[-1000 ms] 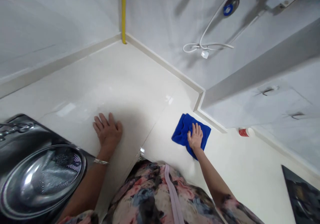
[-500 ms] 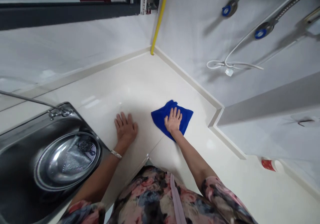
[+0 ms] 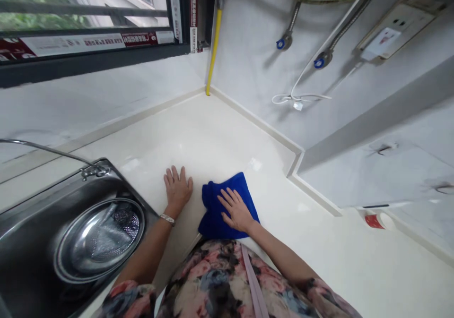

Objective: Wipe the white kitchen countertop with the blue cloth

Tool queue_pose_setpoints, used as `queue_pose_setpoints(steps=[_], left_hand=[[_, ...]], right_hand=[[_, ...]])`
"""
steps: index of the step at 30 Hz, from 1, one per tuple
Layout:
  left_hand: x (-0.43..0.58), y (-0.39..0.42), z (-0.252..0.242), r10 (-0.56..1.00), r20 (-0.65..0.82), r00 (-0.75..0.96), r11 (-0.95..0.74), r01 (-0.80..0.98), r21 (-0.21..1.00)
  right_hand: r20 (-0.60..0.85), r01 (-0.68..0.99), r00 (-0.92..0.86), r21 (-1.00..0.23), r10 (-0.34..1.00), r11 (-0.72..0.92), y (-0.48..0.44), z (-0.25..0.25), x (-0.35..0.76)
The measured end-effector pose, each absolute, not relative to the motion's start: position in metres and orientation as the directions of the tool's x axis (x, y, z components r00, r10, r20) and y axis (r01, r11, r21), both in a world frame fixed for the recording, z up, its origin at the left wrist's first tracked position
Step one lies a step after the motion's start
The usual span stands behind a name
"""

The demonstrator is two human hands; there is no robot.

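A blue cloth (image 3: 216, 214) lies spread on the cream countertop (image 3: 283, 247), close to the front edge at my body. My right hand (image 3: 237, 210) rests flat on top of it, fingers stretched out and slightly apart. To the left, my left hand (image 3: 177, 188) is planted palm down on the bare counter with its fingers spread, holding nothing. A bracelet (image 3: 168, 219) circles the left wrist. The left hand and the cloth do not touch.
At left a steel sink (image 3: 21, 242) holds a metal basin (image 3: 81, 261) with a perforated piece inside; a faucet (image 3: 95, 170) stands at its corner. A yellow pipe (image 3: 213, 53) rises at the wall corner. A bundled white cable (image 3: 298, 99) hangs right. A red-and-white cup (image 3: 374, 221) lies far right.
My right hand has drawn the blue cloth toward my body and a little left, and the cloth has turned. My left hand stays on the counter. The view has tilted up, showing the window.
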State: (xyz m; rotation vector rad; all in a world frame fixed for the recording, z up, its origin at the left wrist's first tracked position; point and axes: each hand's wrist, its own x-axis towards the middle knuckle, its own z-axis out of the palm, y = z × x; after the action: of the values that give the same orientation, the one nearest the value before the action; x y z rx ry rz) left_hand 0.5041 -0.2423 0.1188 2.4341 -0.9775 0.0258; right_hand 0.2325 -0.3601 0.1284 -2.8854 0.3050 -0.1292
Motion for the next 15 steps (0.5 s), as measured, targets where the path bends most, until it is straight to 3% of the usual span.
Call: queue_pose_setpoints(steps=[6, 15], left_hand=[[0.566, -0.204, 0.114, -0.822, 0.12, 0.557, -0.478, -0.789, 0.387], [0.599, -0.178, 0.107, -0.547, 0.244, 0.801, -0.629, -0.586, 0.511]], right_hand=[[0.115, -0.275, 0.945, -0.22, -0.305, -0.936, -0.379, 0.118, 0.126], [0.176, -0.585, 0.778, -0.147, -0.603, -0.798, -0.445, 0.108, 0.105]])
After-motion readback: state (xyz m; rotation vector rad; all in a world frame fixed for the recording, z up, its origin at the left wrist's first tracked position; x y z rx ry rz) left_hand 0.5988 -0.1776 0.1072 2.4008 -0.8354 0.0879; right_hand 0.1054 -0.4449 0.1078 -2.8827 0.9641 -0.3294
